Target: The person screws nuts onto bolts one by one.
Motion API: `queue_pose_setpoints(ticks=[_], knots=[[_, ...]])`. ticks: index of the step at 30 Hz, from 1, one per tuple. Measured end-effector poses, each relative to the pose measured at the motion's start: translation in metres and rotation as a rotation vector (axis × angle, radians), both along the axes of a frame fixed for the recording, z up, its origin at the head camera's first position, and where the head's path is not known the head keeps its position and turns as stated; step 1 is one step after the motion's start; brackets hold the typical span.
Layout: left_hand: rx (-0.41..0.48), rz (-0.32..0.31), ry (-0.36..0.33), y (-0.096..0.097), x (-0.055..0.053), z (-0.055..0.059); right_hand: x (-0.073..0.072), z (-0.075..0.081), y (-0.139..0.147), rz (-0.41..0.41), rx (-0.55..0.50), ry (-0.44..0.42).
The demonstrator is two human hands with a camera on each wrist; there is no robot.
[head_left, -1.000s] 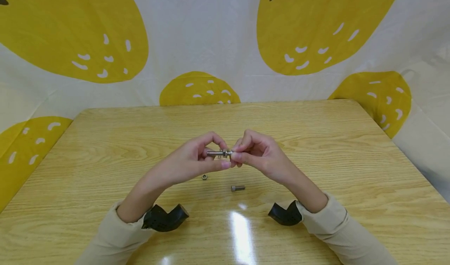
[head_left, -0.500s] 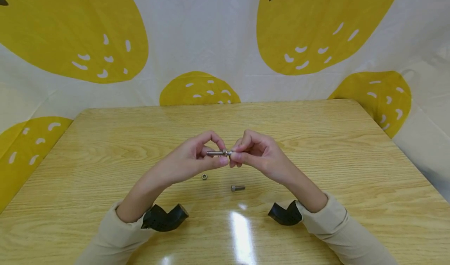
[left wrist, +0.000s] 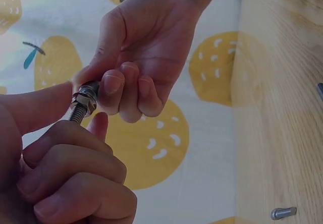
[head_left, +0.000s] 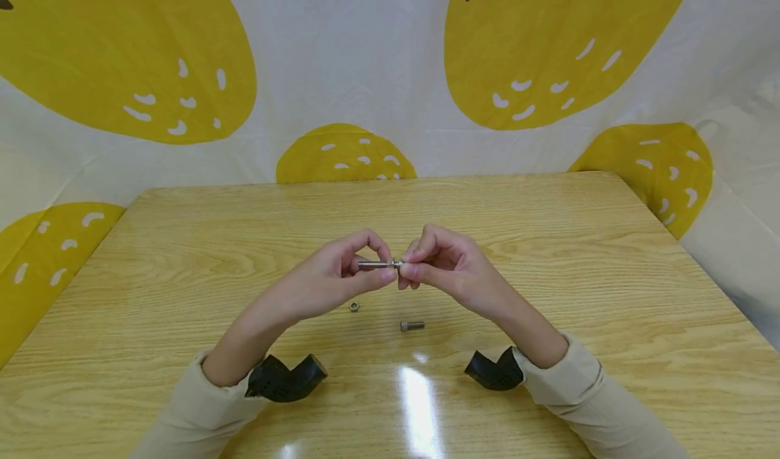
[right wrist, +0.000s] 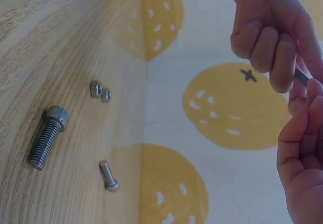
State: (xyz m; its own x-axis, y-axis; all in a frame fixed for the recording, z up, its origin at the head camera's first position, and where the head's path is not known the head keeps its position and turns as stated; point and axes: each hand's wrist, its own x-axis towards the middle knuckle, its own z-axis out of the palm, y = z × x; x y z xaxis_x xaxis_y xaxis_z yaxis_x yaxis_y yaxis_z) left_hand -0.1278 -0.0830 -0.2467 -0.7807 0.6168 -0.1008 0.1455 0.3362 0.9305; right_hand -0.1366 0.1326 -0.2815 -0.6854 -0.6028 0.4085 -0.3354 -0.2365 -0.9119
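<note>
In the head view, a steel bolt (head_left: 372, 265) lies level above the table, its threaded end pointing left. A hex nut (left wrist: 87, 101) sits around its shank close to the head (left wrist: 90, 88), as the left wrist view shows. Thumb and index finger of my left hand (head_left: 323, 276) pinch the nut. At the other end, my right hand (head_left: 457, 263) holds the bolt's head between thumb and fingertips, which partly cover it. The right wrist view shows only a short piece of the shank (right wrist: 302, 76) between the hands.
On the wooden table (head_left: 213, 242) lie a socket-head bolt (right wrist: 49, 135), a smaller bolt (right wrist: 108, 176) and two nuts, the larger nut (right wrist: 96, 89) beside the smaller nut (right wrist: 106, 95). A patterned cloth (head_left: 353, 53) hangs behind the table's far edge.
My left thumb has moved slightly up and left, onto the nut, and the fingertips now cover more of it. The right hand and the bolt stay about where they were.
</note>
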Motion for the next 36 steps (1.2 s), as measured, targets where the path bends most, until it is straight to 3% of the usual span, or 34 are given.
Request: queue_pose_setpoints(ticks=[7,14,22,30,36], knots=[[0.005,-0.059,0.053,0.0008,-0.0018,-0.0021,0.0007,0.0008,-0.0011,-0.006,0.0,-0.001],[0.004,-0.012,0.009,-0.0005,0.0001,0.0003,0.0005,0.0005,-0.001,0.002,-0.002,-0.003],[0.015,-0.062,0.048,0.0007,-0.0018,-0.0021,0.0014,0.0016,-0.0015,-0.002,-0.007,-0.003],[0.027,-0.03,-0.007,0.0009,0.0004,-0.0008,0.0011,0.0017,-0.0007,0.004,-0.003,0.007],[-0.015,-0.034,0.056,-0.0004,-0.0015,-0.0019,0.0012,0.0011,-0.0012,0.003,-0.01,0.001]])
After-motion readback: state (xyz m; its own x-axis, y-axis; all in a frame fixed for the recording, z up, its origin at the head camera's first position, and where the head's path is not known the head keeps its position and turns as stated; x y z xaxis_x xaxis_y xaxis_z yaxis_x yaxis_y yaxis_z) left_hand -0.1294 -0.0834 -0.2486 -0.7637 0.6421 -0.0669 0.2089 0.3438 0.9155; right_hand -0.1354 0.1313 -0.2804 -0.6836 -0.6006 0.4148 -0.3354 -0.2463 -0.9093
